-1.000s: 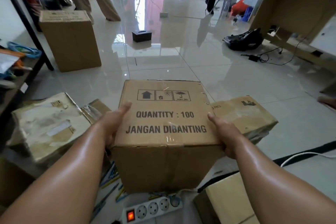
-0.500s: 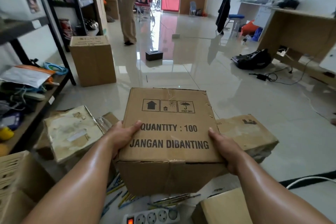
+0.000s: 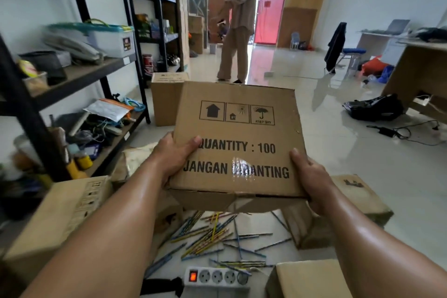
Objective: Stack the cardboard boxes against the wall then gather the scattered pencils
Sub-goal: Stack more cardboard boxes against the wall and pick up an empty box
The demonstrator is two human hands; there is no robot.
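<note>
A printed cardboard box (image 3: 238,133) reading "QUANTITY : 100" is held up off the floor in front of me. My left hand (image 3: 176,153) grips its left edge, thumb on top. My right hand (image 3: 310,176) grips its right edge the same way. Under the box, several coloured pencils (image 3: 212,232) lie scattered on the white floor. A tall box (image 3: 167,97) stands on the floor behind it by the shelves. More boxes lie low on the floor: one at the left (image 3: 60,213), one at the right (image 3: 360,198), one at the bottom edge (image 3: 307,278).
Black metal shelving (image 3: 79,72) full of clutter lines the left wall. A white power strip (image 3: 216,277) lies near my feet. A person (image 3: 238,22) stands further down the room. A black bag (image 3: 375,107), cables and a desk (image 3: 420,72) are at the right.
Both hands have lifted the box higher off the floor, uncovering the pencils beneath. My view has risen, showing more of the shelves and the far room.
</note>
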